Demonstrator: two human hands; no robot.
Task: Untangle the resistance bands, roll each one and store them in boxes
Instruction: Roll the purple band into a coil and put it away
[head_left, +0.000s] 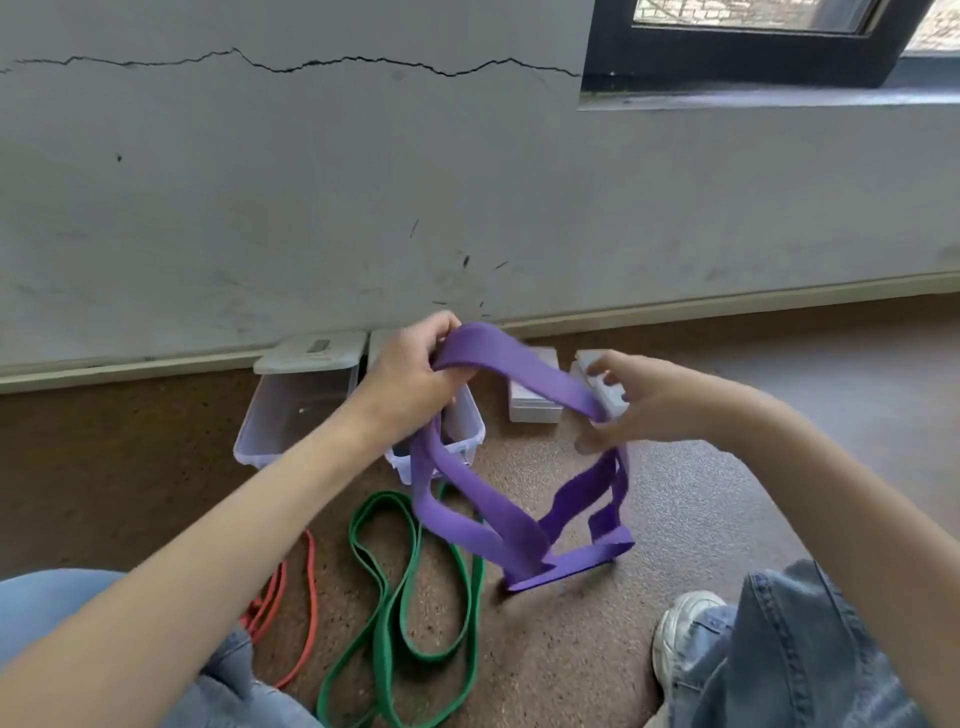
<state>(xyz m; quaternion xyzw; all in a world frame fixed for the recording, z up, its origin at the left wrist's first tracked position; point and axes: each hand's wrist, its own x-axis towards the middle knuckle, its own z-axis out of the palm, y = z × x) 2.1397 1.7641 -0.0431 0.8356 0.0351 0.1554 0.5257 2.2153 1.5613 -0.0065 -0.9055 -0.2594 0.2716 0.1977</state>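
While green (410, 597) and orange bands (306, 613) lie on the floor, the left hand (410, 374) grips a wide purple band (467, 519) and the right hand (623, 410) pinches it, above clear boxes (291, 410) by the wall.

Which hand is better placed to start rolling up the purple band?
Probably the right hand. It pinches the purple band near a free bend and could begin winding, while the left hand grips bunched strands firmly and can keep the rest held up.
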